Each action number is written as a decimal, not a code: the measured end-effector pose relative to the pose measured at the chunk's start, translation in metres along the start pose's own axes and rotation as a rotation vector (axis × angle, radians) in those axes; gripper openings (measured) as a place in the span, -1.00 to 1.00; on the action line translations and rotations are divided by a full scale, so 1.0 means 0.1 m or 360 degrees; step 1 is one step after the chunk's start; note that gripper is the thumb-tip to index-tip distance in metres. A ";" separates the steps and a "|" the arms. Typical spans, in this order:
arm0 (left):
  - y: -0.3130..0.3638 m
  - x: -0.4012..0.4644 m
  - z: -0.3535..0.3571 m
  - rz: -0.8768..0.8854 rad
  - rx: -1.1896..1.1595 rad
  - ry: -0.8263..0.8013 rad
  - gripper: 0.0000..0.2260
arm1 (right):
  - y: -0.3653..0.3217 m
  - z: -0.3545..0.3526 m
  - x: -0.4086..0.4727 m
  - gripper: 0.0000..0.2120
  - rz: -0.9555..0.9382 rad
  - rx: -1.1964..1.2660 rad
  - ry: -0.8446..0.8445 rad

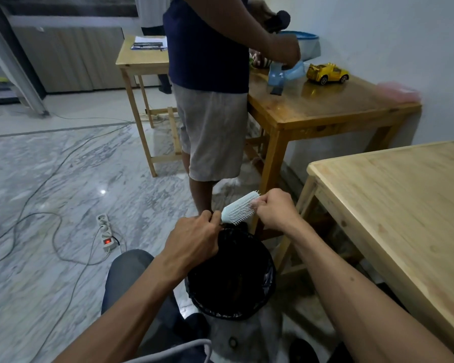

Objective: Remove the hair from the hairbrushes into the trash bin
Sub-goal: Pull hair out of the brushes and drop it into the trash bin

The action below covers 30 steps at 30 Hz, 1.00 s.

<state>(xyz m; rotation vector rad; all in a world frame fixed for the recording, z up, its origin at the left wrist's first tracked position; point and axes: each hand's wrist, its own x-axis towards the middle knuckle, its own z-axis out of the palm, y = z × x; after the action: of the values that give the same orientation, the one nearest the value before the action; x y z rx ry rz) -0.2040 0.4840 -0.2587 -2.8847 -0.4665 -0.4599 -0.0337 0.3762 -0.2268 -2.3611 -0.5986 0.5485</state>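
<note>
**Hair pulled over the bin — risk of a miss**

Lower centre of the frame: pale blue hairbrush [240, 207] held above the far rim of the black-lined trash bin [231, 273], bristles facing down and toward the camera. Left hand [194, 242] curled around the handle end, fingers closed tight on it. Right hand [275, 209] at the far end of the bristle pad, fingertips pinched together among the bristles — apparently on hair, though no strands clearly visible there.

Possible trouble from here:
- Brush head sitting over the far edge of the bin, not over its middle; loose hair released there likely to fall outside, on the marble floor.
- Hard pull against tangled hair — possible bending of bristles or slipping of the handle from the left hand.
- Fine hair sticking to the fingertips instead of dropping.

Hard to make out: handle fully covered by the left hand; amount of hair on the brush impossible to judge; inside of the bin only dark, contents unreadable. Other hairbrushes not found in view. Upper centre: second person standing at a wooden table [325, 111], head cut off by the frame.
</note>
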 end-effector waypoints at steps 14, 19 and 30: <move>-0.39 -0.20 0.13 -0.0175 0.0107 -0.0116 -0.73 | -0.01 -0.04 0.01 -0.76 -0.0006 0.1252 -0.0124; -0.49 -0.25 0.19 -0.0343 -0.0109 -0.0032 -0.82 | 0.01 0.04 -0.03 -0.78 -0.0015 0.0901 -0.0063; -0.71 -0.29 0.12 -0.0546 -0.0178 -0.0076 -0.80 | 0.24 0.28 0.08 -0.76 0.0334 0.0276 -0.0067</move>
<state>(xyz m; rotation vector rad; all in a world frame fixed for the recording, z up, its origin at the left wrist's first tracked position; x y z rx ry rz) -0.2505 0.5454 -0.2700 -2.9327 -0.9812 -0.4806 -0.0349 0.3773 -0.2640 -2.2646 -0.3091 0.7148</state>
